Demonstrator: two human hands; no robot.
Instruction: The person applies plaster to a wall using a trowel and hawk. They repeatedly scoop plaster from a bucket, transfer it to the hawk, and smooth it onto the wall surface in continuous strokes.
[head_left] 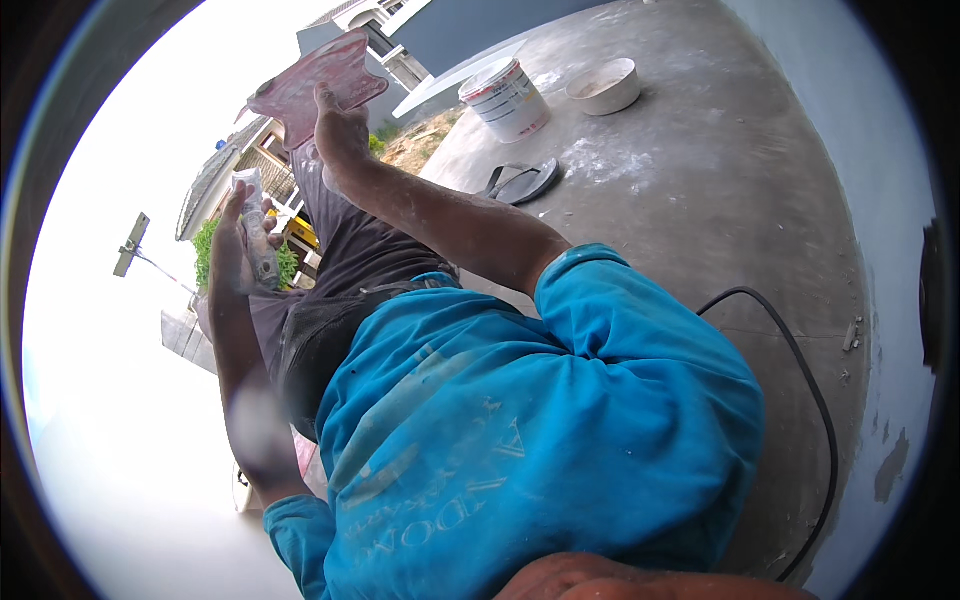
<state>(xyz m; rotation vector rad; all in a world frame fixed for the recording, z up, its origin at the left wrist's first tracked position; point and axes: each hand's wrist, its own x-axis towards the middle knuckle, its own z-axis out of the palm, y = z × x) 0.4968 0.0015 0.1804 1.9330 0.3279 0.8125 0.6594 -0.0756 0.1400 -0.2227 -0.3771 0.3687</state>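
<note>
My right hand [338,135] is closed on a flat, dusty red board [305,85] with a scalloped edge, held up at the top centre. Lower and to the left, my left hand [236,220] grips an elongated grey-white object [263,258], smeared with pale material and too unclear to name. Behind both hands are my legs in dark dusty trousers [335,230].
A white bucket [510,112], a shallow round bowl [607,90] and a dark flip-flop [525,183] lie on the powder-marked concrete floor [700,200]. A black cable [800,360] curves beside the pale wall [880,330]. Houses and plants [205,245] show beyond.
</note>
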